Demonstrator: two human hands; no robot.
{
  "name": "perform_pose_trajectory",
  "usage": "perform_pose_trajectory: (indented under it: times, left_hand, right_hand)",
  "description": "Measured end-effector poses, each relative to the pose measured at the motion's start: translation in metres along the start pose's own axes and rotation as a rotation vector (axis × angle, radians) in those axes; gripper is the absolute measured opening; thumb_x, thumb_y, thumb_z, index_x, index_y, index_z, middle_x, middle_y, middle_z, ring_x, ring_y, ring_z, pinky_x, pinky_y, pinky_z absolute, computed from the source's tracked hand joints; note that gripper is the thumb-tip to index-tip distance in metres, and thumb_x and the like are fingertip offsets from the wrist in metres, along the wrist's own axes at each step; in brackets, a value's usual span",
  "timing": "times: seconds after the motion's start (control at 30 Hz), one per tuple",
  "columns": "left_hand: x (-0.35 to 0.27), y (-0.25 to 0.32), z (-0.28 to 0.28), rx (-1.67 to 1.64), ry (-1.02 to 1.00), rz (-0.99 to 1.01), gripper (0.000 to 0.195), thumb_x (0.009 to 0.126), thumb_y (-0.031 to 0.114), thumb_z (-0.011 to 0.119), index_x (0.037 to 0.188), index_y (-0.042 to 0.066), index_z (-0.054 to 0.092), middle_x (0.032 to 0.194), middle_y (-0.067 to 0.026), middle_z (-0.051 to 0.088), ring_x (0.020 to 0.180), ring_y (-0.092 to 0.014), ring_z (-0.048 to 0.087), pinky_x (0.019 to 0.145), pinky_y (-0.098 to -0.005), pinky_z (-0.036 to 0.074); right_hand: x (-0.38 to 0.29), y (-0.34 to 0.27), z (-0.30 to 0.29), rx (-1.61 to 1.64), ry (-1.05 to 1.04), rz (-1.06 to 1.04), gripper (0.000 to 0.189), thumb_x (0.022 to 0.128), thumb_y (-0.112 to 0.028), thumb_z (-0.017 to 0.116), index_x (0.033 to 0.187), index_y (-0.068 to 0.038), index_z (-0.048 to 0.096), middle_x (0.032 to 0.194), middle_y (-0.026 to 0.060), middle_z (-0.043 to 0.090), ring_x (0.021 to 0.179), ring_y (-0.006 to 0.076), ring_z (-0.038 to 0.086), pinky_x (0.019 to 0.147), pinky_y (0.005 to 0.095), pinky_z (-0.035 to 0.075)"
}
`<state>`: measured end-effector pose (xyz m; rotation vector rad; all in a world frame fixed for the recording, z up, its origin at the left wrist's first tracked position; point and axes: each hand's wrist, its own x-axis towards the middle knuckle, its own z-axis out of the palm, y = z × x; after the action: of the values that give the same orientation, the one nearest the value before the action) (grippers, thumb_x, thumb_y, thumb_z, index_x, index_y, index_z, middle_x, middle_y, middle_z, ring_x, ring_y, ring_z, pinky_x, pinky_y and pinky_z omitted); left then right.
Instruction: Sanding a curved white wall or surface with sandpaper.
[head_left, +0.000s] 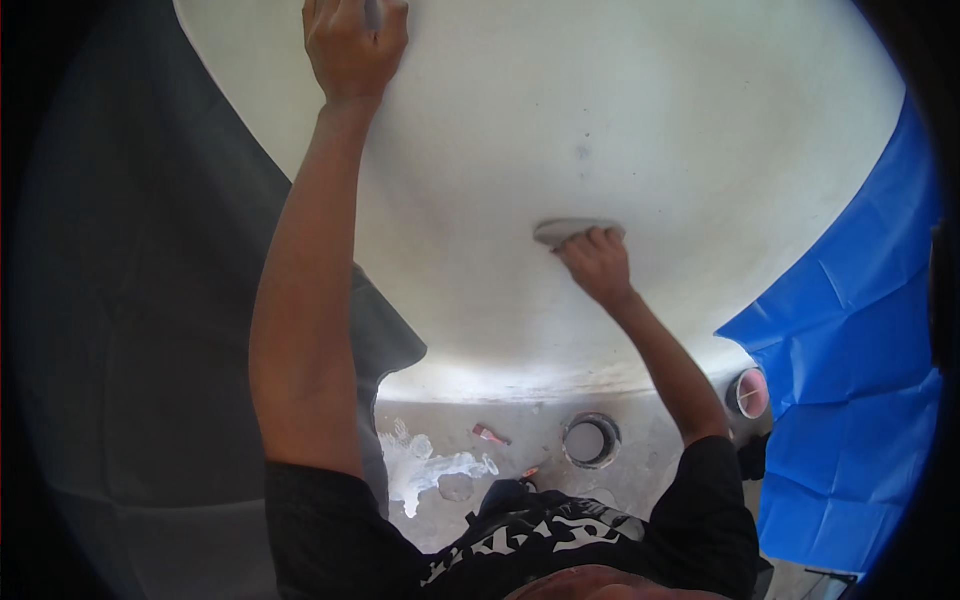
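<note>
Before me rises a large, smooth, off-white curved panel (465, 165), with a few dark specks and a grey smudge near its middle. My right hand (600, 259) grips a flat grey pad (574, 227), perhaps a sanding pad, and presses it to the lower middle of the panel. Higher up, near the panel's left side, my left hand (356, 52) lies against the surface with its arm stretched out. The top edge of the picture cuts off its fingertips, so whether it holds anything is hidden.
A dark grey sheet (150, 337) covers the left side, and a creased blue tarp (847, 405) the right. On the stained concrete floor (525, 450) below are a paintbrush (491, 433), a bucket of greyish liquid (589, 441) and a container with pink contents (750, 394).
</note>
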<state>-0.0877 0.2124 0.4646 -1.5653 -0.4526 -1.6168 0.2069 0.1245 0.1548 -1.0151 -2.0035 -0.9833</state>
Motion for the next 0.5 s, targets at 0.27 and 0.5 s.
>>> perform_pose_trajectory:
  times: [0.27,0.5]
  left_hand:
    - [-0.007,-0.011,-0.005,0.085,-0.04,0.017,0.042,0.103,0.014,0.047,0.139,-0.003,0.059,0.146,-0.0224,0.058,0.141,-0.041,0.05,0.119,-0.0545,0.033]
    - [-0.011,-0.012,-0.01,0.05,0.006,0.006,0.042,0.102,0.014,0.049,0.139,-0.002,0.06,0.147,-0.0213,0.058,0.141,-0.04,0.05,0.12,-0.0534,0.033]
  right_hand:
    - [-0.054,-0.059,-0.01,0.345,-0.189,0.268,0.015,0.091,-0.019,0.072,0.099,-0.006,0.068,0.085,0.0103,0.066,0.08,0.0297,0.066,0.066,0.0428,0.055]
    - [0.045,0.029,-0.121,0.096,0.566,0.599,0.021,0.103,-0.016,0.062,0.109,0.002,0.071,0.094,0.0179,0.072,0.076,0.0305,0.068,0.065,0.0361,0.052]
